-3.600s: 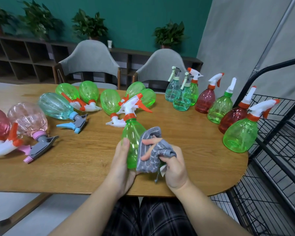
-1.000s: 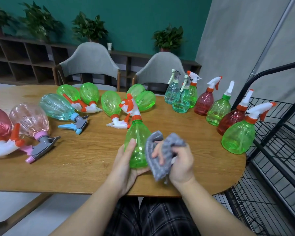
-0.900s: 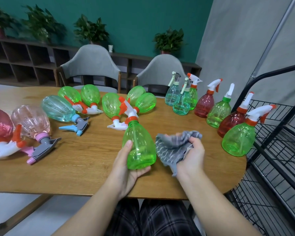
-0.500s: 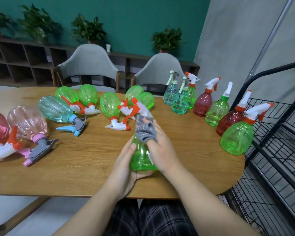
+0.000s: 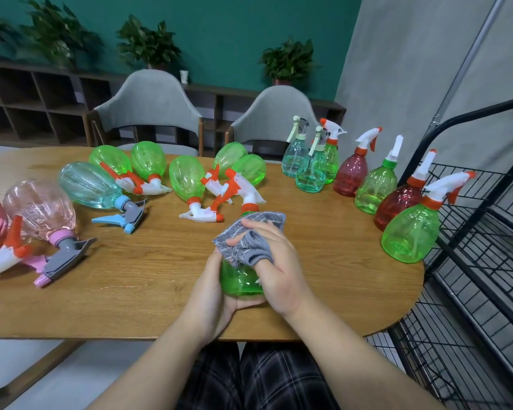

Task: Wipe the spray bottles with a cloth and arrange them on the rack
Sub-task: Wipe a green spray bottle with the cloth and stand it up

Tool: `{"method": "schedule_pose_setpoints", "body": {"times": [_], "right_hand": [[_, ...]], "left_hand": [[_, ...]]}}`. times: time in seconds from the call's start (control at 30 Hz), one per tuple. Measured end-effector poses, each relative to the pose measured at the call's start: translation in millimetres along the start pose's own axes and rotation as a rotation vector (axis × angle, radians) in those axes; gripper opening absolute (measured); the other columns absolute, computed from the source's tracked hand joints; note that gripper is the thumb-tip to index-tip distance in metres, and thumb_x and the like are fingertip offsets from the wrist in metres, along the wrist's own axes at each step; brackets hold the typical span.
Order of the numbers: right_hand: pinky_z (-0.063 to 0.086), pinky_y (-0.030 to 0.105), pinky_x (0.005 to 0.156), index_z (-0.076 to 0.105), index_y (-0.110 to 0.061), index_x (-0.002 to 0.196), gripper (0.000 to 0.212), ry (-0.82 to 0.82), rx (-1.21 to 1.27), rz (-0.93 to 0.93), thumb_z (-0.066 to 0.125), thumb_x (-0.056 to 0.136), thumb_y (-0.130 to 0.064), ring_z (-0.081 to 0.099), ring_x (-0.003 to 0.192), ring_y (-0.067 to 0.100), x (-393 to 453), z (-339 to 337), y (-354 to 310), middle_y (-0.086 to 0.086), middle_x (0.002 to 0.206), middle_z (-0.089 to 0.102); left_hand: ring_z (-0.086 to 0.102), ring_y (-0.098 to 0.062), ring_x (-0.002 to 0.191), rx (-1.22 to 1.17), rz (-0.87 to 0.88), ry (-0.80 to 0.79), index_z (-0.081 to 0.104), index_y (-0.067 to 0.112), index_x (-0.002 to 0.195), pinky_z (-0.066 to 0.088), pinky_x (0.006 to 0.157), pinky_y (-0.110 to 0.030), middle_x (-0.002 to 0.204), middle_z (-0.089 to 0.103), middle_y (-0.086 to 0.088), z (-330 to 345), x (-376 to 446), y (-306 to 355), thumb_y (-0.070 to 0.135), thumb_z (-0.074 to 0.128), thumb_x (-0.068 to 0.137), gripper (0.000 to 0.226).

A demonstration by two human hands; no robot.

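While mid-wipe on one green spray bottle (image 5: 241, 279) at lower centre of the frame, well short of finished. Gripped from the left and underneath by the left hand (image 5: 212, 294), fingers curled round the lower body just above the worktop (image 5: 148, 279). Covered over its upper body by the grey cloth (image 5: 246, 241), pinched and pressed down by the right hand (image 5: 274, 267), with only the white-and-orange trigger head poking out beyond the cloth. Lying on their sides across the left and centre of the frame: a red bottle and a pink bottle (image 5: 40, 210) at the far left edge, a pale teal bottle (image 5: 88, 184) beside them, then a cluster of five green bottles (image 5: 187, 180) toward upper centre; judged still unwiped, though no dirt legible at this size. Standing upright toward upper right and along the right edge of the worktop: eight bottles, two pale teal, four green and two red, the nearest a large green one (image 5: 410, 236) just beside the black wire rack (image 5: 468, 220); probably the wiped batch, parked and waiting. Nothing visible on the rack shelves in view, so arranging apparently not begun. Left to do, by this reckoning: finish this bottle, wipe all those lying down, then move everything onto the rack.
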State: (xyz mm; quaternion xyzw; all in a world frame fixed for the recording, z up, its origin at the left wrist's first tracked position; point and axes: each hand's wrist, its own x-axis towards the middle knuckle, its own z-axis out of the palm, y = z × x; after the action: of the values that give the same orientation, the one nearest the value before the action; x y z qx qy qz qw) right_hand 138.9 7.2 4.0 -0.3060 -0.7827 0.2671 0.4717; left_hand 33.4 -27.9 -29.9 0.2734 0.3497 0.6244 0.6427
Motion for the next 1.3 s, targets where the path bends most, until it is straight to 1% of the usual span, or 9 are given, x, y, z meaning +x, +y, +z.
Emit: {"method": "schedule_pose_setpoints", "body": {"times": [0.23, 0.43, 0.57, 0.67, 0.8, 0.97, 1.03, 1.1, 1.3], "right_hand": [[0.024, 0.034, 0.116, 0.074, -0.005, 0.095, 0.052, -0.069, 0.081, -0.055, 0.037, 0.065, -0.027, 0.059, 0.113, 0.015, -11, 0, 6, 0.008, 0.109, 0.07], [0.042, 0.022, 0.092, 0.069, 0.002, 0.072, 0.036, -0.015, 0.259, -0.113, 0.043, 0.068, -0.022, 0.063, 0.077, 0.023, -23, 1, 2, 0.012, 0.074, 0.07], [0.044, 0.028, 0.062, 0.044, -0.007, 0.059, 0.018, 0.365, 0.973, 0.457, 0.044, 0.073, -0.018, 0.052, 0.049, 0.019, -12, -17, -17, 0.006, 0.051, 0.052], [0.051, 0.039, 0.083, 0.056, -0.01, 0.076, 0.029, 0.661, 1.192, 0.811, 0.039, 0.094, -0.025, 0.062, 0.069, 0.023, 7, -37, -11, 0.012, 0.075, 0.064], [0.049, 0.037, 0.076, 0.063, -0.009, 0.08, 0.026, 0.485, 1.027, 0.796, 0.047, 0.094, -0.025, 0.063, 0.073, 0.026, 18, -35, -21, 0.012, 0.077, 0.068], [0.042, 0.029, 0.068, 0.059, -0.018, 0.08, 0.013, 0.277, 0.342, 0.488, 0.055, 0.09, -0.011, 0.054, 0.066, 0.011, 21, -9, -19, -0.003, 0.072, 0.061], [0.04, 0.025, 0.091, 0.061, -0.024, 0.112, 0.025, 0.054, 0.072, 0.289, 0.047, 0.093, -0.015, 0.055, 0.099, 0.0, 17, 0, -11, -0.006, 0.112, 0.062], [0.021, 0.024, 0.113, 0.045, -0.027, 0.14, 0.054, -0.035, -0.139, 0.197, 0.041, 0.086, -0.025, 0.026, 0.138, 0.0, 14, 3, -4, -0.015, 0.148, 0.039], [0.013, 0.008, 0.107, 0.056, -0.024, 0.131, 0.06, -0.003, -0.171, 0.101, 0.04, 0.074, -0.03, 0.021, 0.135, -0.012, 5, 7, -5, -0.02, 0.131, 0.046]], "left_hand": [[0.068, -0.03, 0.108, -0.166, -0.025, -0.042, 0.055, 0.016, 0.133, 0.058, 0.078, -0.049, 0.125, 0.066, -0.017, -8, 0, 2, 0.071, 0.019, 0.088, 0.08], [0.066, -0.031, 0.11, -0.162, -0.033, -0.013, 0.068, 0.009, 0.12, 0.06, 0.079, -0.043, 0.123, 0.066, -0.021, -5, -1, 3, 0.072, 0.053, 0.076, 0.078], [0.07, -0.026, 0.097, -0.127, -0.005, 0.051, 0.059, 0.013, 0.128, 0.061, 0.069, -0.04, 0.119, 0.068, -0.016, -9, 4, -2, 0.062, 0.081, 0.059, 0.087], [0.072, -0.024, 0.083, -0.118, -0.021, 0.019, 0.054, 0.013, 0.13, 0.058, 0.056, -0.036, 0.111, 0.071, -0.014, -10, 3, -3, 0.053, 0.079, 0.068, 0.077], [0.071, -0.03, 0.095, -0.109, -0.041, -0.051, 0.055, 0.012, 0.132, 0.058, 0.062, -0.039, 0.12, 0.068, -0.018, -11, 4, -3, 0.054, 0.088, 0.045, 0.102], [0.07, -0.026, 0.099, -0.077, 0.005, -0.075, 0.056, 0.019, 0.132, 0.058, 0.07, -0.045, 0.122, 0.068, -0.012, -8, 6, -5, 0.046, 0.076, 0.068, 0.072], [0.07, -0.02, 0.099, -0.052, 0.048, -0.059, 0.055, 0.026, 0.132, 0.057, 0.07, -0.045, 0.12, 0.068, -0.005, -7, 6, -5, 0.041, 0.067, 0.079, 0.057], [0.067, -0.02, 0.105, -0.049, 0.061, -0.057, 0.053, 0.027, 0.136, 0.057, 0.074, -0.045, 0.125, 0.067, -0.005, -7, 6, -3, 0.04, 0.055, 0.084, 0.054], [0.068, -0.018, 0.106, -0.053, 0.023, -0.088, 0.061, 0.027, 0.127, 0.058, 0.07, -0.041, 0.122, 0.069, -0.005, -4, 3, -2, 0.054, 0.04, 0.083, 0.056]]}}
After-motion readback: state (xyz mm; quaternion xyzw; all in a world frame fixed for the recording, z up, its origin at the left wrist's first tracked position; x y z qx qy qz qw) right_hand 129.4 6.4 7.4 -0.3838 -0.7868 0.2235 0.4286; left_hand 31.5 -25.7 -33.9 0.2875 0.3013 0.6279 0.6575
